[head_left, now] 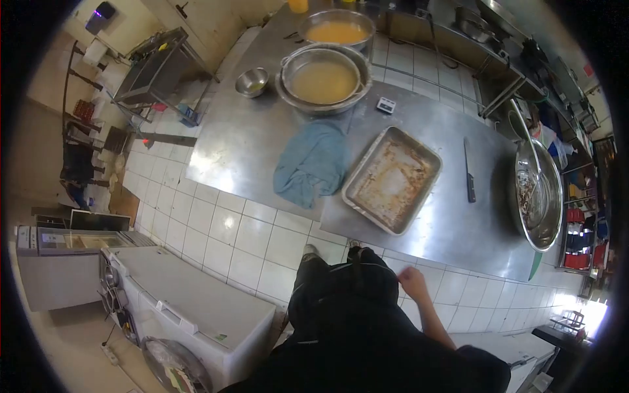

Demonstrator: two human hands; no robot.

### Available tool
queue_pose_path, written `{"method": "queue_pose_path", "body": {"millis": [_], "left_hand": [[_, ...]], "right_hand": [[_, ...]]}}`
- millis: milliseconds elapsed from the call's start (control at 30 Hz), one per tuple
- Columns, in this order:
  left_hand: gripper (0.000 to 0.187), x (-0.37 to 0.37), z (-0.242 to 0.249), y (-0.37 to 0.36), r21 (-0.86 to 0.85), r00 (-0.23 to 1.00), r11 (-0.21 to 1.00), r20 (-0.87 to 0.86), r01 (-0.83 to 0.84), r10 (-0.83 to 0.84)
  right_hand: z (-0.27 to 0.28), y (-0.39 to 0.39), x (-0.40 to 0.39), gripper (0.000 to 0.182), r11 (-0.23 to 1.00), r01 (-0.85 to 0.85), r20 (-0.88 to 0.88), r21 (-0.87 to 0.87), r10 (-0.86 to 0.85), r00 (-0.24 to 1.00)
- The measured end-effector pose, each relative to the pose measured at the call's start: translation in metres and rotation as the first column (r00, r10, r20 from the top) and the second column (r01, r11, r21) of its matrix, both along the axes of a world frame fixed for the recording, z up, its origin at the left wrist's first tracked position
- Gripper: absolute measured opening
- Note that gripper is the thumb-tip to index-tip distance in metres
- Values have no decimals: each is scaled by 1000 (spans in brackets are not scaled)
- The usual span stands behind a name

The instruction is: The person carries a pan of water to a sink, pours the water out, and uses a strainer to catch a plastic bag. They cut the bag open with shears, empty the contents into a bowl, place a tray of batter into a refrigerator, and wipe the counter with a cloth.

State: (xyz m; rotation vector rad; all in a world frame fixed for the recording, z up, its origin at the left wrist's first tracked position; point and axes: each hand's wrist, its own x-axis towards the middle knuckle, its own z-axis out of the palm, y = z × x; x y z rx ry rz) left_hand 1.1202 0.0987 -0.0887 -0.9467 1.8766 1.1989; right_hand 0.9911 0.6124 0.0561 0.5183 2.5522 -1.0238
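Note:
My right hand hangs beside my right thigh, below the table's front edge; its fingers are curled, and anything inside them is too small to make out. My left hand is out of view. Nearest on the steel table is a rectangular baking pan with brown residue on its bottom. Left of it a crumpled blue cloth hangs slightly over the edge. A knife with a black handle lies to the right of the pan. Behind the pan sits a small white device.
Bowls with yellowish contents and orange contents stand at the back, near a small metal bowl. A large steel bowl holding a strainer is at the right edge. A white chest freezer stands lower left.

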Motion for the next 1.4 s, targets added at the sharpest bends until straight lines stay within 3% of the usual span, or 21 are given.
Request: {"method": "queue_pose_path", "body": {"millis": [33,67,100,133,167,267,333,600,933,1400], "left_hand": [[38,-9,5,-9,15,999,999,-8,-32,32],[38,-20,12,-16,28,998,997,-16,-66,66],[38,-29,17,-22,41,995,995,-26,-96,97],[38,-37,21,-28,51,992,992,-31,-120,121],[38,-41,24,-33,58,990,989,-33,-137,139],[37,-55,27,-45,78,987,985,-33,-156,159],[37,-62,30,-49,88,989,986,-24,-144,146],[36,-67,36,-55,108,998,992,13,-61,60],[35,-59,68,-60,81,997,994,-7,80,-79],[35,-71,107,-53,61,985,984,19,168,-169]], "right_hand": [[-27,15,34,22,733,-589,210,340,551,807],[-46,14,67,20,860,-509,159,47,496,853],[-65,13,101,21,895,-340,149,-287,393,907],[-81,10,132,25,826,-142,199,-545,292,935],[-99,-23,150,30,896,-334,29,-294,357,934],[-58,-90,122,30,932,160,369,-326,-31,929],[-28,-107,86,29,899,279,399,-337,-132,907],[12,-119,25,28,899,272,310,-343,-164,936],[14,-109,14,26,919,192,268,-344,-100,958],[22,-104,26,24,883,254,300,-395,-137,944]]}}
